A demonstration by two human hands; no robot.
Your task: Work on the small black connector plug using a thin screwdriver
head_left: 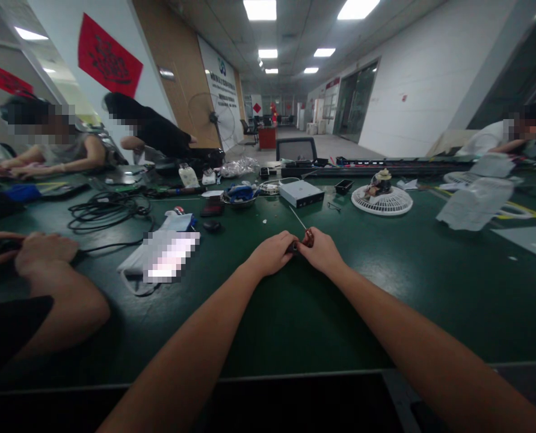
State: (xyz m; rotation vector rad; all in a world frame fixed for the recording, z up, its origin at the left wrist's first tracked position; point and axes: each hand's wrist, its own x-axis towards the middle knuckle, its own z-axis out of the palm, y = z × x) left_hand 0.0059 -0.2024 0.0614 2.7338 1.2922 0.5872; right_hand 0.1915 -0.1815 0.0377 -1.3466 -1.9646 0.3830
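While left hand point(272, 252) pinches small dark part point(294, 246), fingers closed, right hand point(322, 249) curled against it, exact hold unclear, thin pale rod point(298, 218) projecting beyond, over green table point(304, 325), near grey box point(301, 192).

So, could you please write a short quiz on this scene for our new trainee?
1. True or false: the wearer's bare left hand and bare right hand are close together.
2. Which lies farther right: the pale rectangular box with a black front or the round white slatted piece?
3. Fill in: the smooth green tabletop bears a coiled black ____.

Key: 1. true; 2. round white slatted piece; 3. cable.
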